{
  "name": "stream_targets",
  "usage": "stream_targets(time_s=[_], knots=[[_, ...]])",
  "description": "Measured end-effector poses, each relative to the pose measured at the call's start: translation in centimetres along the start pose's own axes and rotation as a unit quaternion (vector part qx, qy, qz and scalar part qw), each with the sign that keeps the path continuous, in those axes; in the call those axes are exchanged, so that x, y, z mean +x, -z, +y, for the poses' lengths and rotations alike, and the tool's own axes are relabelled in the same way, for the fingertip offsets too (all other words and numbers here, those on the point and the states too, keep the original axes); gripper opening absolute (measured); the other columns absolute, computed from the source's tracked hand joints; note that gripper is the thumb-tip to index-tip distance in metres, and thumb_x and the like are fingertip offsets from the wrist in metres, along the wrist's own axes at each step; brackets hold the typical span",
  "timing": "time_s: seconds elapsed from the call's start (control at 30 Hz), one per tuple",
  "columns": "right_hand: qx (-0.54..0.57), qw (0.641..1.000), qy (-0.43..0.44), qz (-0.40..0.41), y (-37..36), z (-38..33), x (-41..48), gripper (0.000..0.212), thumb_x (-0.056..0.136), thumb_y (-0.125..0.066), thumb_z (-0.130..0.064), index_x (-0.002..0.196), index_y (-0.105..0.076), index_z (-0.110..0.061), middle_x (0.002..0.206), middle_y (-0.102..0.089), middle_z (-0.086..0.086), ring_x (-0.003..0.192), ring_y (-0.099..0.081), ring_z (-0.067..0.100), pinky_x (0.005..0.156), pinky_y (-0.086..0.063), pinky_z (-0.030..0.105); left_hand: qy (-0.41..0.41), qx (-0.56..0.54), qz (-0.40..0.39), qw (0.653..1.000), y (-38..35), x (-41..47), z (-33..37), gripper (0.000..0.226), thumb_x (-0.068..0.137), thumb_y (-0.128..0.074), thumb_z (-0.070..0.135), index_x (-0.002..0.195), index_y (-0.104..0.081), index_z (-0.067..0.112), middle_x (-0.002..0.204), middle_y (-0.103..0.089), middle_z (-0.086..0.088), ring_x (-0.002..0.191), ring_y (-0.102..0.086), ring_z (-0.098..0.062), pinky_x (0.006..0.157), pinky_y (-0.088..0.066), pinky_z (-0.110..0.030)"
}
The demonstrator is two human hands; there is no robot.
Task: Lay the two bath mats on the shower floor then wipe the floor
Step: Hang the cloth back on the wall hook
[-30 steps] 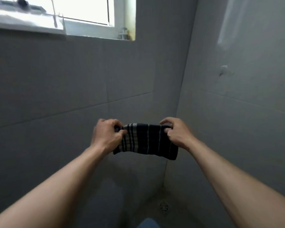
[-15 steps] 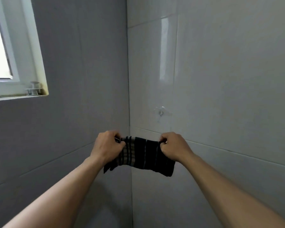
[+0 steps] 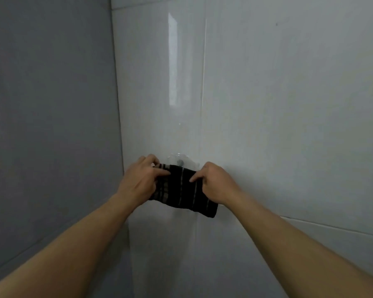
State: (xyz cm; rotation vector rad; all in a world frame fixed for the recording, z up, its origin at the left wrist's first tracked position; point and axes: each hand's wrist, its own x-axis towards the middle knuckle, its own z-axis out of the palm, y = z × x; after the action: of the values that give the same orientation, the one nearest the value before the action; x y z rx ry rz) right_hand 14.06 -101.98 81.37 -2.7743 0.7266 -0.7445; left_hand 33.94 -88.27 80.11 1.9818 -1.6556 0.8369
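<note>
A small dark cloth (image 3: 182, 190) with pale stripes is held up against the white tiled wall, near the corner. My left hand (image 3: 141, 181) grips its left end and my right hand (image 3: 215, 183) grips its right end. The cloth's top edge sits just under a clear wall hook (image 3: 179, 161) with a small metal peg. Whether the cloth touches the hook is unclear. The shower floor and the bath mats are out of view.
Two tiled walls meet in a corner (image 3: 119, 134) just left of my hands. The left wall (image 3: 52, 125) is grey and in shadow; the right wall (image 3: 289, 104) is glossy with a light reflection.
My view has swung right and up, so the window and floor drain are gone. Both hands have lifted the cloth up to the wall hook.
</note>
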Motion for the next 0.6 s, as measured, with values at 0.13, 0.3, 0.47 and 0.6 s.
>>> stream_targets(time_s=[0.13,0.3,0.47,0.6], knots=[[-0.085,0.996,0.012,0.036,-1.3,0.2,3.7,0.052,0.095,-0.048,-0.002,0.136,-0.059,-0.032,0.111,-0.046,0.003,0.107,-0.048,0.025,0.091,-0.047,0.036,-0.041,0.087,-0.013,0.995,-2.7,2.5,-1.8,0.067,0.061,-0.085,0.0,0.12,-0.073,0.03,0.097,-0.058,-0.015,0.073,-0.054,-0.034,0.053,-0.036,-0.033],[-0.236,0.969,0.056,0.047,-2.9,0.4,5.2,0.047,0.102,-0.043,-0.023,0.147,-0.043,-0.034,0.12,-0.042,0.01,0.109,-0.045,0.033,0.086,-0.041,0.04,-0.045,0.137,0.005,0.99,-6.1,3.4,-1.9,0.07,0.062,-0.089,0.011,0.128,-0.068,0.023,0.095,-0.057,-0.019,0.074,-0.054,-0.035,0.056,-0.042,-0.038],[-0.28,0.957,0.07,0.033,-4.8,1.5,4.3,0.051,0.1,-0.045,-0.024,0.15,-0.04,-0.029,0.124,-0.044,0.013,0.11,-0.048,0.035,0.092,-0.042,0.043,-0.035,0.138,0.002,0.99,-8.4,2.0,-1.6,0.079,0.056,-0.093,0.016,0.13,-0.066,0.019,0.092,-0.057,-0.019,0.071,-0.053,-0.035,0.056,-0.042,-0.039],[-0.277,0.958,0.064,0.017,-5.4,1.3,3.9,0.055,0.097,-0.052,-0.023,0.151,-0.037,-0.025,0.127,-0.043,0.013,0.113,-0.047,0.035,0.094,-0.043,0.044,-0.027,0.128,-0.01,0.991,-9.2,0.9,-1.2,0.088,0.051,-0.096,0.024,0.133,-0.064,0.016,0.091,-0.058,-0.017,0.07,-0.055,-0.034,0.056,-0.043,-0.039]])
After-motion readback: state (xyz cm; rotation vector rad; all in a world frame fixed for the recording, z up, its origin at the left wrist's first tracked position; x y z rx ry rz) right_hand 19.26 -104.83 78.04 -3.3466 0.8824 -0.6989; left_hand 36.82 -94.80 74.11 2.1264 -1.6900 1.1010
